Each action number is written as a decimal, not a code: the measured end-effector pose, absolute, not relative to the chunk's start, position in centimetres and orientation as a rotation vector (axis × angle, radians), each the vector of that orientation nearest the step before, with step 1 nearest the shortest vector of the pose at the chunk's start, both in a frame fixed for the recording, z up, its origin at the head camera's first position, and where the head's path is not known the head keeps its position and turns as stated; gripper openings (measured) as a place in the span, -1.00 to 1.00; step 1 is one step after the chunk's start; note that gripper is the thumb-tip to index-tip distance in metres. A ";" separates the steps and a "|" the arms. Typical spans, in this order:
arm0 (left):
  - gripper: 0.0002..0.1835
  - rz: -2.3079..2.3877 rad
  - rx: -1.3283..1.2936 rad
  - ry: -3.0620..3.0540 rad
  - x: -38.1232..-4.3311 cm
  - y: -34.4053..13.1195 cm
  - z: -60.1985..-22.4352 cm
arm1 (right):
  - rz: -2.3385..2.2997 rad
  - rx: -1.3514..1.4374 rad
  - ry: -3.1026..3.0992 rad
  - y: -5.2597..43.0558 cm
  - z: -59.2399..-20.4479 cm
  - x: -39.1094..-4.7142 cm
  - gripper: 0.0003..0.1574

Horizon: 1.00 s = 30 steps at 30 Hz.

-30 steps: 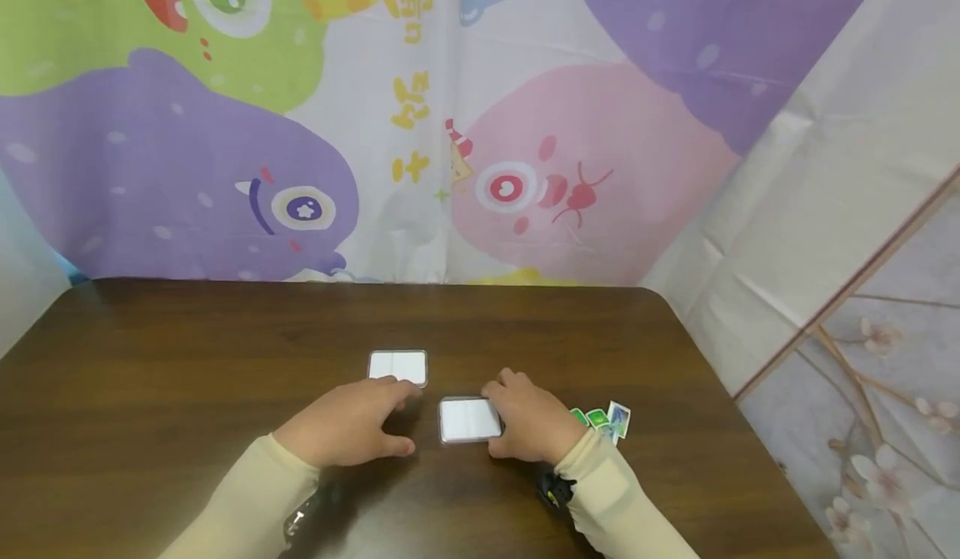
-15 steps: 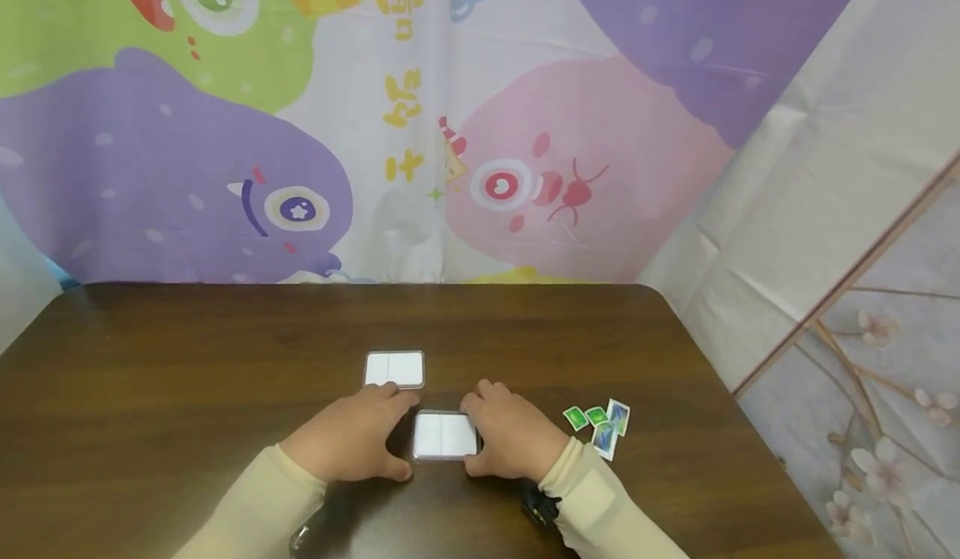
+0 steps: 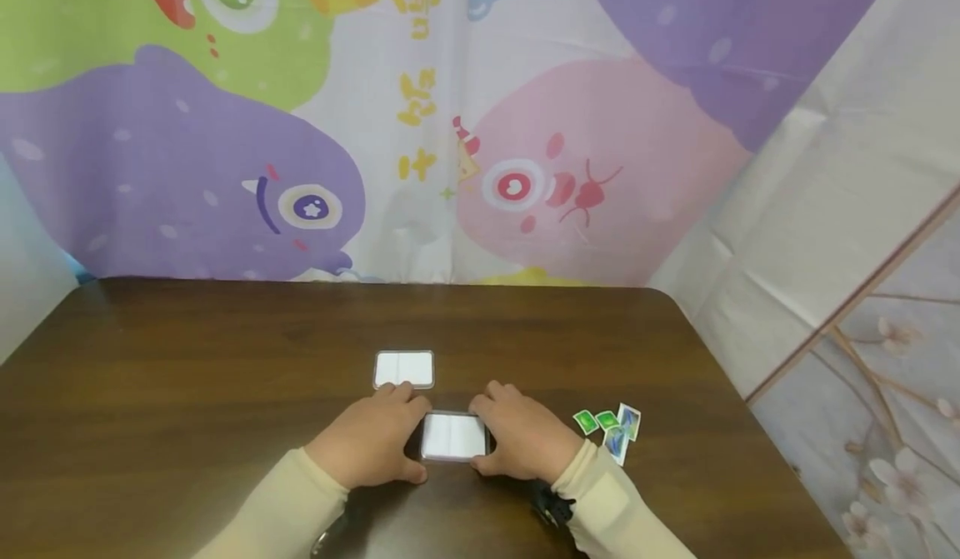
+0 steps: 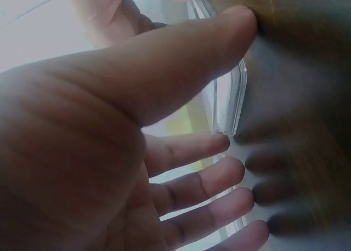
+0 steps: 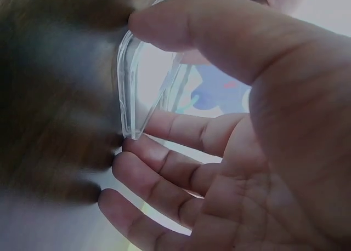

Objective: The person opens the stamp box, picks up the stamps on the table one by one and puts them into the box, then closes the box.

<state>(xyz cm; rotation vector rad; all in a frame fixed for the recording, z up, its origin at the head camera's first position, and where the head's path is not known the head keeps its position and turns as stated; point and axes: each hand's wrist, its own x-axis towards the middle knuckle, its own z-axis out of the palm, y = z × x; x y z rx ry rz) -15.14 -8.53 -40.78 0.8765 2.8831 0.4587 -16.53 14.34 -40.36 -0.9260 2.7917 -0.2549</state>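
A small flat clear plastic case (image 3: 453, 437) with a white face lies on the table between both hands. At its right end, my right hand (image 3: 528, 436) holds it, thumb (image 5: 156, 29) at the near edge and fingers at the far edge. My left hand (image 3: 371, 436) is at the left end; its fingers are fairly straight, and the index fingertip (image 4: 221, 141) is at the case's corner. The left thumb (image 4: 236, 29) crosses in front of the case, so contact there is unclear. A second similar case (image 3: 404, 367) lies just beyond the left fingertips.
To the right of my right hand lie several small printed pieces, green ones (image 3: 586, 421) and blue-and-white ones (image 3: 617, 442), some overlapping. The dark wooden table (image 3: 225, 359) ends at a cartoon-printed cloth (image 3: 405, 234) at the back.
My right hand has drawn the near case leftward and toward me. The left hand has come up to its left end. More of the printed pieces now show.
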 end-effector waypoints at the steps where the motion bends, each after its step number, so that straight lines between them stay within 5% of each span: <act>1: -0.28 0.457 0.884 2.886 -15.2 -8.5 -40.8 | -0.264 -0.928 2.784 14.4 -40.3 -16.5 -0.34; 30: -0.36 0.416 0.939 2.889 -14.9 -8.5 -41.0 | -0.316 -0.972 2.712 13.4 -40.2 -16.2 -0.29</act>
